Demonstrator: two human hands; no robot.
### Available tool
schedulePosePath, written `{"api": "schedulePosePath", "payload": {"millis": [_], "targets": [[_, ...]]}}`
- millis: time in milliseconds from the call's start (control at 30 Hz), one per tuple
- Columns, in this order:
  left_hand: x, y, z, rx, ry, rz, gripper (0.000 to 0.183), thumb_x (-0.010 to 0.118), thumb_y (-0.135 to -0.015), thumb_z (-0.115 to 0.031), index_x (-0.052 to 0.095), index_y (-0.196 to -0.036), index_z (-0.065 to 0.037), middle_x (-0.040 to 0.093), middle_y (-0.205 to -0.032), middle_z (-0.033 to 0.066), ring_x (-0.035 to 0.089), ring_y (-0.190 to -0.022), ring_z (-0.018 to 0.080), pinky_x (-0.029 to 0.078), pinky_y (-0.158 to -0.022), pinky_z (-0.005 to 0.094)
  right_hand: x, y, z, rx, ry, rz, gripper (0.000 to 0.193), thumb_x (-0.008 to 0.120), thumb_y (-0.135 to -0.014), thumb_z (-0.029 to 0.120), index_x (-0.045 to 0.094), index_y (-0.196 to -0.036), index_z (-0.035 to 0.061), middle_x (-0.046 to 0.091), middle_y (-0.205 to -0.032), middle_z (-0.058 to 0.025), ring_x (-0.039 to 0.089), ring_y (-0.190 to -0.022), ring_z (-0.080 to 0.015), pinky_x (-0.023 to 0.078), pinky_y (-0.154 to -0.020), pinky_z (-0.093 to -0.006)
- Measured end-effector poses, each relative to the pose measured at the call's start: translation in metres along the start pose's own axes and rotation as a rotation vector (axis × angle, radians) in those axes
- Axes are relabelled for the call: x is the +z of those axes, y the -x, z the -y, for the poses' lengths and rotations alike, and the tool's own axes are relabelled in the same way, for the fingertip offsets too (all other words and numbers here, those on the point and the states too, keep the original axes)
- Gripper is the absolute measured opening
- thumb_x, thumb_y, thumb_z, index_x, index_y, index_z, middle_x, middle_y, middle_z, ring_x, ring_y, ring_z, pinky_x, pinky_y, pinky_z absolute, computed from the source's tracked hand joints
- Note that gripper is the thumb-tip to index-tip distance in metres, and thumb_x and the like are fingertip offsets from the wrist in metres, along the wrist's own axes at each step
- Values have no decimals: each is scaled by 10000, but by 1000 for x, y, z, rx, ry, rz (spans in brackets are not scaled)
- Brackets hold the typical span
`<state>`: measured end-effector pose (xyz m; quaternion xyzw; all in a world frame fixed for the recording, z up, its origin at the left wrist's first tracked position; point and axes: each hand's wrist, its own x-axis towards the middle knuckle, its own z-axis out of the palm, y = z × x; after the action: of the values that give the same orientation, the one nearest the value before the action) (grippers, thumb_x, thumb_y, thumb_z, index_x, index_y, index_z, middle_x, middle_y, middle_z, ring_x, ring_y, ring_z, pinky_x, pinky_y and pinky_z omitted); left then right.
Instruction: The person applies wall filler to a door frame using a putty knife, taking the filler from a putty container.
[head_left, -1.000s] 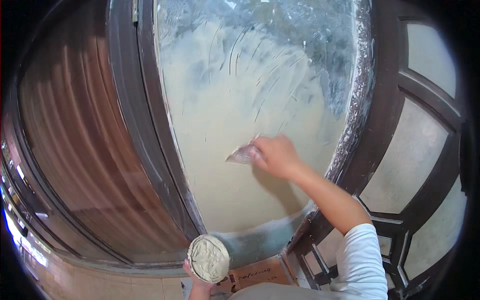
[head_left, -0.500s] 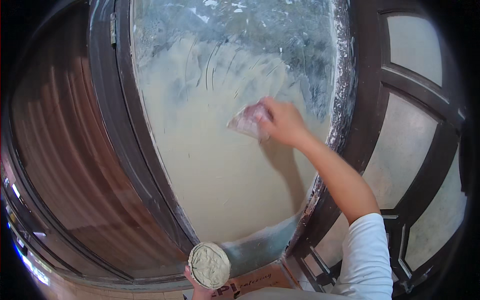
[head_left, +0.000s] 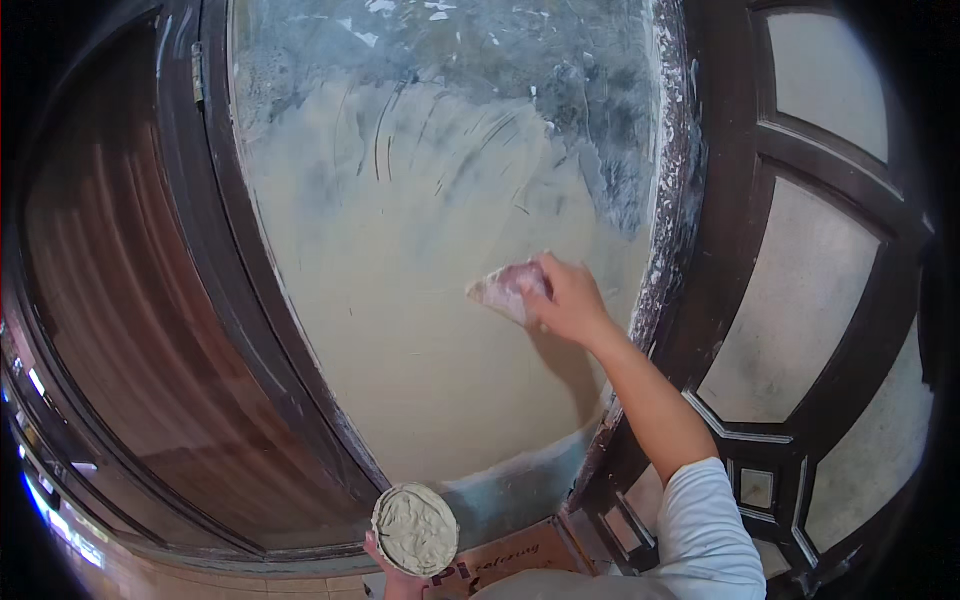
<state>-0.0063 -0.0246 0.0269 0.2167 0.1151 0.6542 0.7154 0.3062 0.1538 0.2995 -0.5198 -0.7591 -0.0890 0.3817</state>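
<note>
2 hands are working at a wall panel (head_left: 400,340) coated in pale putty. Right hand (head_left: 562,298) is gripping a flat scraper blade (head_left: 500,291), fingers closed over its rear edge, blade projecting left and pressing on the coat. Left hand (head_left: 395,572) is cupping a round container of putty (head_left: 415,529) from below, near the lower edge. Judged risks: a steeply tilting blade gouging ridges; putty smearing onto the dark wooden frame (head_left: 690,250) just beside it.

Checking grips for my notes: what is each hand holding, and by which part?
Right hand holds a putty scraper by its rear edge, blade against the wall. Left hand holds a round tub of putty from underneath.
</note>
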Motion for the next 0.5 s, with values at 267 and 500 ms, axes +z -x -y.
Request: {"api": "schedulePosePath", "payload": {"millis": [267, 500], "targets": [[26, 2, 18, 60, -21, 2, 927, 500, -783, -762, 405, -1454, -129, 455, -1448, 130, 471, -1296, 359, 415, -1059, 549, -54, -28, -25, 123, -490, -609, 278, 596, -918, 108, 533, -1162, -9, 656, -1043, -170, 646, -969, -276, 498, -824, -361], [30, -12, 33, 33, 90, -81, 969, 490, -760, -782, 394, -1464, -124, 441, -1467, 150, 450, -1320, 375, 394, -1075, 571, 89, 152, -13, 498, -1220, 417, 337, 573, -927, 40, 521, -1258, 2, 610, -1140, -55, 572, -1050, -137, 470, -927, -293]]}}
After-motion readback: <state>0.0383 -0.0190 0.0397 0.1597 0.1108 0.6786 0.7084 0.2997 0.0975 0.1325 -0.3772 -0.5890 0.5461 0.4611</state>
